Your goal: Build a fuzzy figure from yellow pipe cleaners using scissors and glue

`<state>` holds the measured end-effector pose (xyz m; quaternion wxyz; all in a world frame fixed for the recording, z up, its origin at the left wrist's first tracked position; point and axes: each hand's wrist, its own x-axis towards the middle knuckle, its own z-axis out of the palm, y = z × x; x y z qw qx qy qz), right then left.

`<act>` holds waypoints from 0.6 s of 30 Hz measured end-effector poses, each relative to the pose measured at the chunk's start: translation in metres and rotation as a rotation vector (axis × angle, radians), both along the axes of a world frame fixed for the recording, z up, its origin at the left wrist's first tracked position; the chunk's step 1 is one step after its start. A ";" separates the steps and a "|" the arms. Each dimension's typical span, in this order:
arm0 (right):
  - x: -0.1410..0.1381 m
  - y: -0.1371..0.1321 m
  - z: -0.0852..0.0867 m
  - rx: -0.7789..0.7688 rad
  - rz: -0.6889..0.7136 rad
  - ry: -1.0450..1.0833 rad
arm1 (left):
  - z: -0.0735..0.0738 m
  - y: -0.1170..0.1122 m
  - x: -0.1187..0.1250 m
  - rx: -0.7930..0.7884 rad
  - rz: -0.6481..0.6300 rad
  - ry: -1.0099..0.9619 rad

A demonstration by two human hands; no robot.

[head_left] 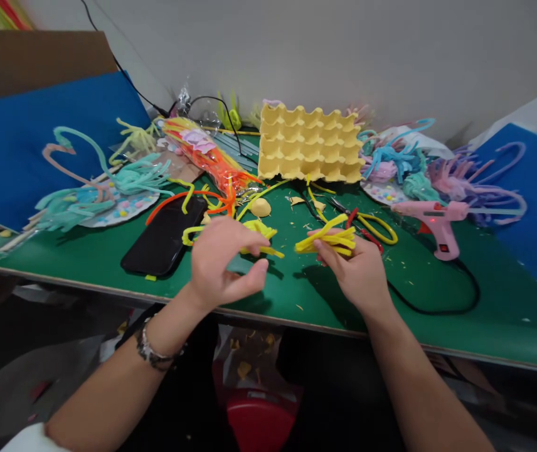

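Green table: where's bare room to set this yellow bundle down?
Bare green table lies along the near edge between the black phone and the glue gun's cord, and right of the pink glue gun. The back, around the egg tray, is crowded with pipe cleaners.

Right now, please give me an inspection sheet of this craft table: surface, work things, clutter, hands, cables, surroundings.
Surface: green table with small yellow scraps.
Work things: yellow pipe cleaner bundle in the right hand; yellow pipe cleaner piece at the left hand.
Clutter: yellow egg tray, pink glue gun, black phone, scissors, packet of pipe cleaners, pastel pipe cleaner figures.
Hands: right pinches the bundle; left has fingers curled, grip unclear.
Cables: black glue gun cable loops over the table.
Surroundings: blue board, white wall.
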<state>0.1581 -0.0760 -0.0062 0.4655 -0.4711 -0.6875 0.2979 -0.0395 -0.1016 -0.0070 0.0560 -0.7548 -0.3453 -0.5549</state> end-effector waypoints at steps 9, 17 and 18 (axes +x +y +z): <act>-0.003 0.005 -0.008 -0.113 0.025 0.234 | -0.003 0.023 -0.033 -0.667 0.109 0.720; -0.002 0.004 -0.007 -0.132 0.129 0.087 | -0.008 0.017 -0.007 -0.409 -0.022 0.714; -0.002 0.004 -0.007 -0.154 0.166 0.072 | -0.009 0.017 -0.007 -0.398 -0.027 0.699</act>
